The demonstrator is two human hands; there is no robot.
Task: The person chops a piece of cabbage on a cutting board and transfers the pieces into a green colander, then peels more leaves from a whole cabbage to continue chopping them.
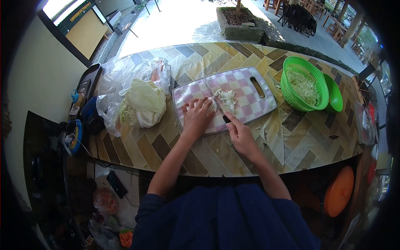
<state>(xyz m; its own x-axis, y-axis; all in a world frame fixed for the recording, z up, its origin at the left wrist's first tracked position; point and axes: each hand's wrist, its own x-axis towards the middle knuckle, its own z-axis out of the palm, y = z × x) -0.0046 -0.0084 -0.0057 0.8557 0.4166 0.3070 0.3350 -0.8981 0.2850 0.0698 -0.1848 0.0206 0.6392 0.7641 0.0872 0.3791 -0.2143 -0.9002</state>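
My left hand [196, 119] curls its fingers over a pale piece of cabbage [213, 105], pressing it on the pink-and-white checked cutting board [245, 80]. In my right hand [241, 138] is a knife [226, 119], gripped by its black handle. Its thin blade points away from me, just right of the held piece. Beyond the blade lies a small heap of shredded cabbage [227, 100] on the board. Left of the board, a large leafy cabbage [143, 103] rests on the table. The underside of the held piece is hidden by my fingers.
A green basket [287, 89] of shredded cabbage stands at the right, with a green bowl [333, 93] beside it. Clear plastic bags [109, 109] lie around the cabbage. A dark tray [88, 81] sits at the table's left edge. An orange lid-like disc [339, 191] is below right.
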